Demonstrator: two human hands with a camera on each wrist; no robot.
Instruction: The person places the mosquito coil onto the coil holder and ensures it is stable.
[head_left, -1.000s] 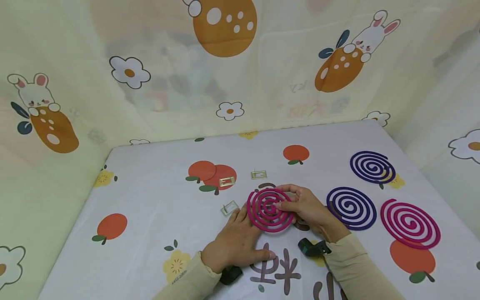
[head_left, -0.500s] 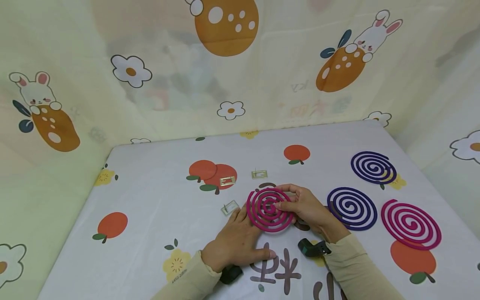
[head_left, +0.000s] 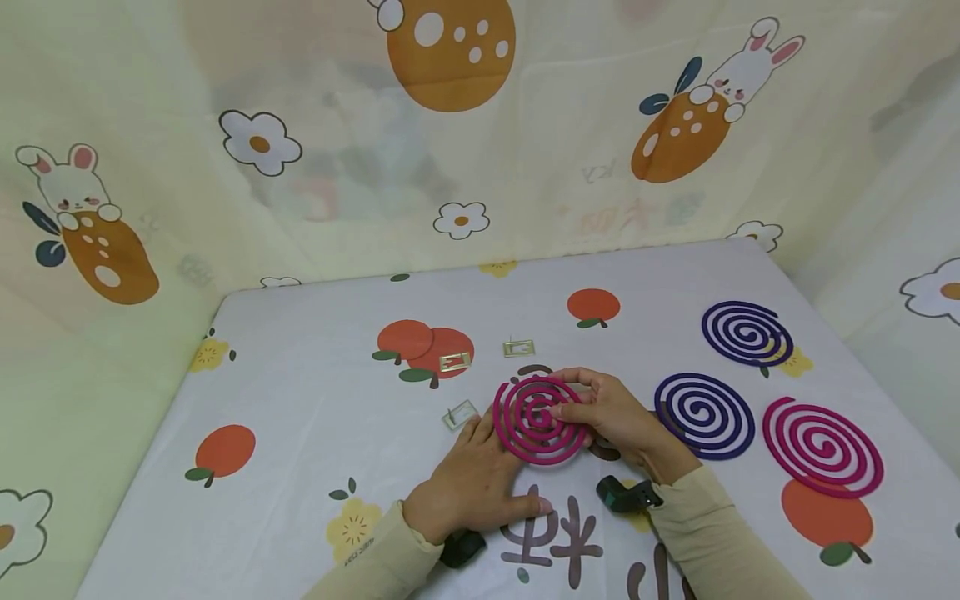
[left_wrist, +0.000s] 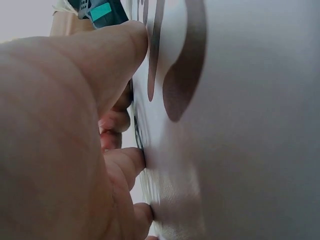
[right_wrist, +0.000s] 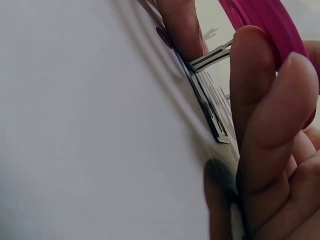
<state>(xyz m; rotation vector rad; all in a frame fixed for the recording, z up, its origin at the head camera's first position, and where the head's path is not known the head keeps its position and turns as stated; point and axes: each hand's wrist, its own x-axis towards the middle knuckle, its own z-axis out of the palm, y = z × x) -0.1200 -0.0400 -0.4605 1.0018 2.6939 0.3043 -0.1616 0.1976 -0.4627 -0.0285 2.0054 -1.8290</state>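
Note:
My right hand (head_left: 617, 421) pinches a pink mosquito coil (head_left: 537, 414) near its centre and holds it slightly raised. My left hand (head_left: 474, 493) lies spread on the table with straight fingers, their tips partly hidden under the coil. In the right wrist view, a flat metal coil stand (right_wrist: 210, 112) lies beneath the coil, its prong (right_wrist: 214, 57) bent up towards it. A fingertip (right_wrist: 184, 35) presses at the base of that prong. The coil's edge (right_wrist: 282, 30) shows above it. In the left wrist view, my left fingers (left_wrist: 122, 162) touch the cloth.
Three more metal stands, a left one (head_left: 454, 362), a back one (head_left: 518, 348) and a near one (head_left: 460, 415), lie beyond my hands. To the right rest two blue coils, one near (head_left: 702, 410) and one far (head_left: 747, 334), and another pink coil (head_left: 825, 450).

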